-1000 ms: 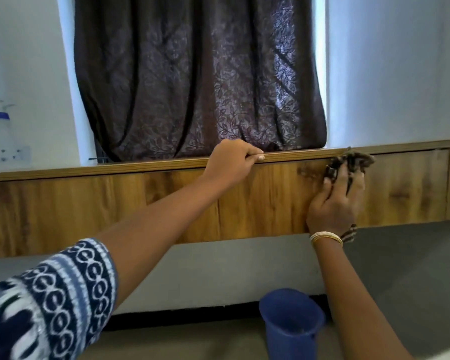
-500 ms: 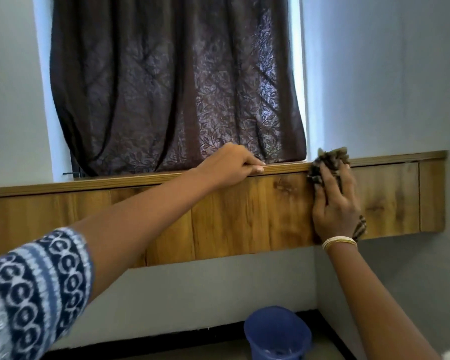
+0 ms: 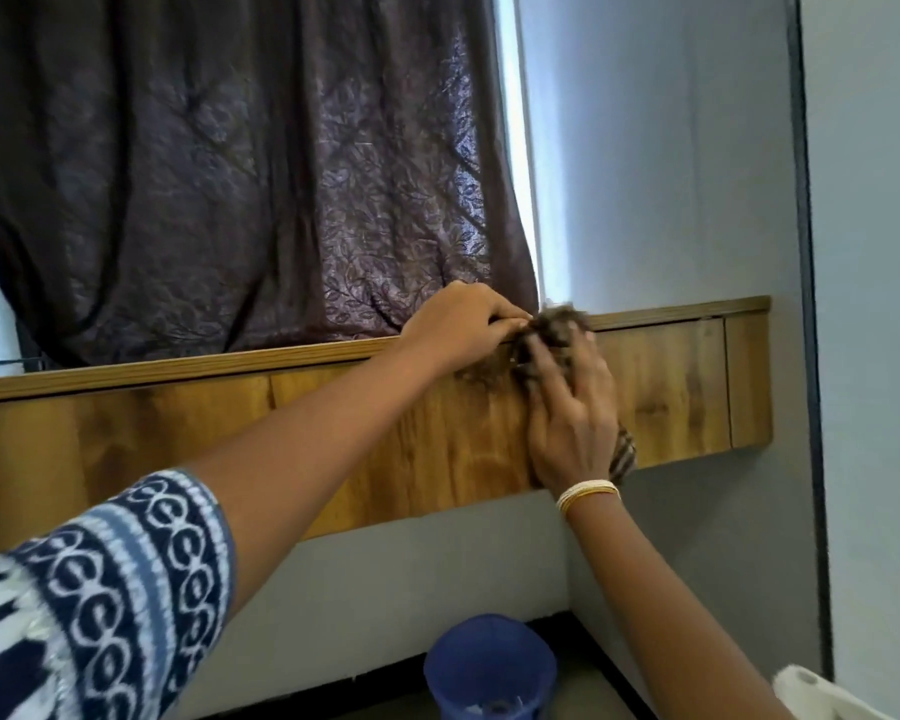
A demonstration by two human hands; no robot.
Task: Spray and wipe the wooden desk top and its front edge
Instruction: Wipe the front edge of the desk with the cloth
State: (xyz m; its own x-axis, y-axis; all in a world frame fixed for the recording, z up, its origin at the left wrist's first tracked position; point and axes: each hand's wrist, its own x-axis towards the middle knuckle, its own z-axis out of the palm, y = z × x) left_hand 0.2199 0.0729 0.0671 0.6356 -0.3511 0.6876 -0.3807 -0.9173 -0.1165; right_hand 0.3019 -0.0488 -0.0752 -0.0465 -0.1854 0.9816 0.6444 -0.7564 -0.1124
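We are on the front edge now. Our right hand (image 3: pixel 572 418) lies with straight, spread fingers against the wooden front panel (image 3: pixel 437 439), pressing the dark wiping cloth (image 3: pixel 552 330) flat to the wood; the cloth bunches above our fingertips at the lip of the surface (image 3: pixel 178 368) and a striped corner of it shows just below our palm. Our left hand (image 3: pixel 463 324) sits just beside it, fingers curled over the lip and touching the cloth's upper edge; whether it pinches the cloth or only grips the lip we cannot tell.

The spray bottle is out of sight, and so is the top itself from this low angle, so we cannot judge whether it has been done. To the right of our right hand a short stretch of panel runs to the end piece (image 3: pixel 749 381) by the wall; to the left of our left hand lies a much longer stretch. Nothing on the wood shows which of these has been wiped. A blue bucket (image 3: pixel 489 667) stands on the floor below our right forearm.
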